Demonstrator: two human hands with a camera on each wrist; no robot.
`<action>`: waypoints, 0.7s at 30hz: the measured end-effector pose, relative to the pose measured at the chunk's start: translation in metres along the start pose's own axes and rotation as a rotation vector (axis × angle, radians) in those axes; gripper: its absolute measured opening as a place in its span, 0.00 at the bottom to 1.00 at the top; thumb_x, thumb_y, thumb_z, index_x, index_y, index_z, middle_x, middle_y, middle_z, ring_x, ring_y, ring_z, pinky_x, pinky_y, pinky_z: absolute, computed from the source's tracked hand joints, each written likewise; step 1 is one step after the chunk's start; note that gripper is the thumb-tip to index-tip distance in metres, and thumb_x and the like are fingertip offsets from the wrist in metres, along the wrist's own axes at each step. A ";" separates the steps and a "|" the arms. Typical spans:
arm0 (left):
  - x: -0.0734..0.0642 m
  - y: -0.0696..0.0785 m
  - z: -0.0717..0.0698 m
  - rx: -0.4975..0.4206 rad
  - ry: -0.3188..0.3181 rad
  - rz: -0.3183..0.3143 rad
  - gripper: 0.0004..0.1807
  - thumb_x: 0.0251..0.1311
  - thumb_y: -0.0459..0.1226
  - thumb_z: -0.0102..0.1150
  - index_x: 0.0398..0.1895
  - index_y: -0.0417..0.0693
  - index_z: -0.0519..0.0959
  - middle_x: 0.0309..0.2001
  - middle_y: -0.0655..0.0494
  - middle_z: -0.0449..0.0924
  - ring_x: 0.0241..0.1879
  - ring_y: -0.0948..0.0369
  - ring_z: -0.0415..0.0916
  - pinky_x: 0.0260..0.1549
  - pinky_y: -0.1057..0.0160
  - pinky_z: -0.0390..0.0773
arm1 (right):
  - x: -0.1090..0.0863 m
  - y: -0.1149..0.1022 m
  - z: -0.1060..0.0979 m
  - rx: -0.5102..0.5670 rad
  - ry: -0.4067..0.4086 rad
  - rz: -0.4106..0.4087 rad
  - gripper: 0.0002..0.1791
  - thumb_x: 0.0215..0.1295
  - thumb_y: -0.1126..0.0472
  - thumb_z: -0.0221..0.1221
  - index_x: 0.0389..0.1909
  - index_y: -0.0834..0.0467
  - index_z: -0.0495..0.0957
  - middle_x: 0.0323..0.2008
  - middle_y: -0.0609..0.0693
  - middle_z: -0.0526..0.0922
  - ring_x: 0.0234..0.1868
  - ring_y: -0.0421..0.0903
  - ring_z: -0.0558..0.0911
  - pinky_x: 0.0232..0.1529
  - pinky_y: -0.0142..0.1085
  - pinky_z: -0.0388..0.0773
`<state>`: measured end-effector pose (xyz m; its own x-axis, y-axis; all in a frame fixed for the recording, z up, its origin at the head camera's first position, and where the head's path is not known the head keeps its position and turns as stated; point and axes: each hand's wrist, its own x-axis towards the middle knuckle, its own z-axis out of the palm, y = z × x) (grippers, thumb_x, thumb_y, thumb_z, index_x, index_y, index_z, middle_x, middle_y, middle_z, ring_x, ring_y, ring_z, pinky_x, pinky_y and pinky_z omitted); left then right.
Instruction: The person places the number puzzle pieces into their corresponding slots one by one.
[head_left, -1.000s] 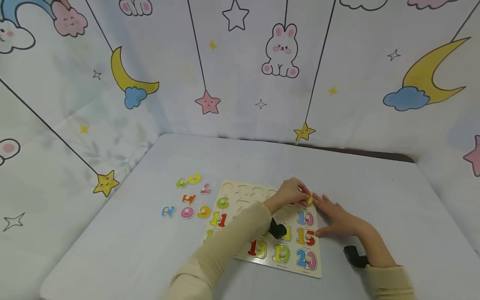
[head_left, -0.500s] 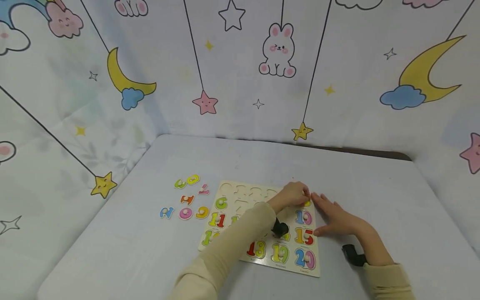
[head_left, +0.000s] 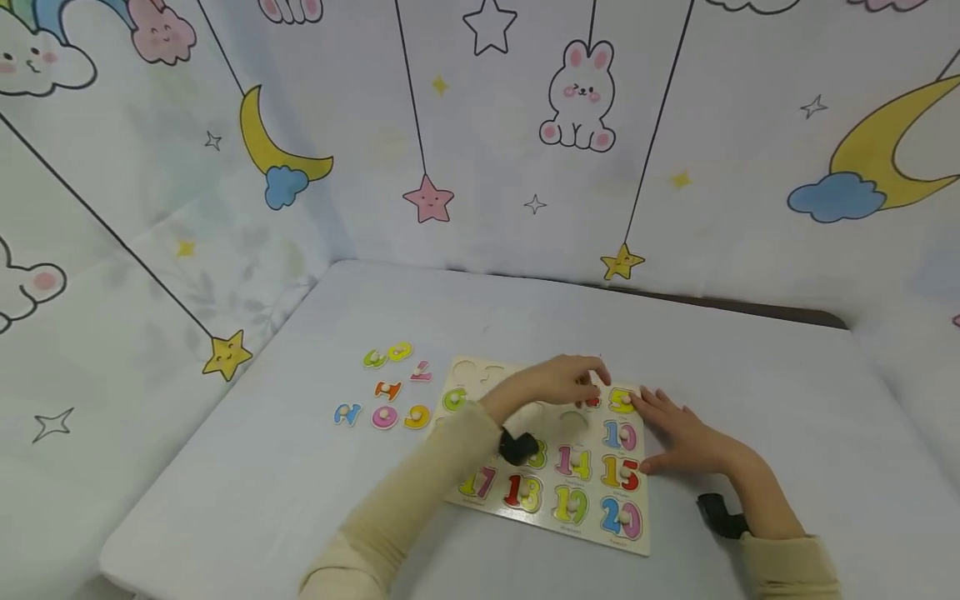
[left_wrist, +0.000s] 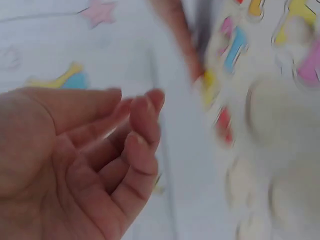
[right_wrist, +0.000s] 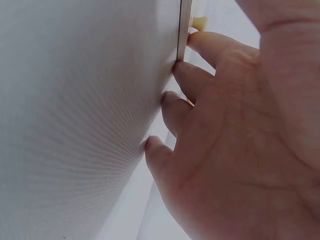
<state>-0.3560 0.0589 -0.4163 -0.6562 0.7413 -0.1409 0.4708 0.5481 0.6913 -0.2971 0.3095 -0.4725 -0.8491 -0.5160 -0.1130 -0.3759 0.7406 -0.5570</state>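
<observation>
A wooden number puzzle board (head_left: 540, 521) lies on the table with several knobbed number pieces in its recesses. My left hand (head_left: 555, 381) hovers over the board's far part, near the red piece (head_left: 593, 401). In the left wrist view its fingers (left_wrist: 145, 120) are loosely bent with nothing between them. The yellow number 5 (head_left: 622, 401) sits in the board's far right corner. Beside that corner my right hand (head_left: 686, 437) lies spread, its fingertips at the board's right edge; the right wrist view shows straight fingers (right_wrist: 192, 80) touching table and board edge.
Left of the board lie several loose pieces, among them a blue 2 (head_left: 347, 414), an orange 1 (head_left: 387, 390), a pink 7 (head_left: 422, 372) and a pink round piece (head_left: 385, 417). A printed cloth wall (head_left: 495, 233) stands behind the table (head_left: 247, 467).
My left hand has let go of the yellow number 5 at the far right corner and moved left. My right hand stays at the board's edge. The head view has shifted slightly.
</observation>
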 end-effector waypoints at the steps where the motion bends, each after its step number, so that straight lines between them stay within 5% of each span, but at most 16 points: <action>1: -0.018 -0.007 -0.013 -0.037 -0.001 0.030 0.13 0.68 0.33 0.48 0.54 0.43 0.71 0.33 0.51 0.79 0.32 0.58 0.78 0.32 0.64 0.77 | 0.000 0.000 0.000 -0.002 0.005 0.001 0.57 0.43 0.43 0.70 0.68 0.68 0.54 0.68 0.70 0.47 0.67 0.69 0.41 0.58 0.67 0.38; 5: -0.099 -0.045 -0.053 -0.120 0.129 0.001 0.12 0.67 0.31 0.49 0.51 0.41 0.73 0.33 0.47 0.78 0.33 0.49 0.77 0.34 0.52 0.78 | 0.001 0.002 0.001 -0.006 0.003 0.010 0.58 0.43 0.42 0.70 0.69 0.68 0.54 0.68 0.70 0.47 0.67 0.69 0.40 0.59 0.66 0.38; 10: -0.183 -0.101 -0.070 -0.167 0.385 -0.244 0.09 0.64 0.32 0.54 0.44 0.34 0.74 0.28 0.43 0.78 0.28 0.47 0.76 0.31 0.49 0.77 | 0.001 0.003 -0.002 0.002 0.003 0.007 0.59 0.42 0.40 0.69 0.69 0.66 0.53 0.69 0.69 0.46 0.68 0.68 0.40 0.59 0.66 0.38; 15: -0.214 -0.135 -0.057 -0.312 0.458 -0.447 0.11 0.62 0.34 0.56 0.43 0.33 0.74 0.24 0.47 0.78 0.24 0.51 0.77 0.28 0.57 0.77 | 0.000 0.006 -0.004 0.011 0.005 0.001 0.59 0.42 0.40 0.69 0.70 0.65 0.52 0.69 0.69 0.45 0.68 0.68 0.39 0.58 0.67 0.37; 21: -0.217 -0.151 -0.038 -0.501 0.479 -0.492 0.13 0.60 0.35 0.59 0.41 0.32 0.72 0.24 0.50 0.80 0.21 0.61 0.78 0.26 0.67 0.79 | 0.003 0.008 0.000 0.022 0.000 -0.010 0.59 0.43 0.39 0.69 0.70 0.65 0.52 0.69 0.69 0.45 0.68 0.68 0.38 0.59 0.67 0.37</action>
<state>-0.3070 -0.1989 -0.4634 -0.9497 0.1574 -0.2707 -0.1765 0.4450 0.8780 -0.3021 0.3136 -0.4774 -0.8452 -0.5235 -0.1076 -0.3761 0.7256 -0.5763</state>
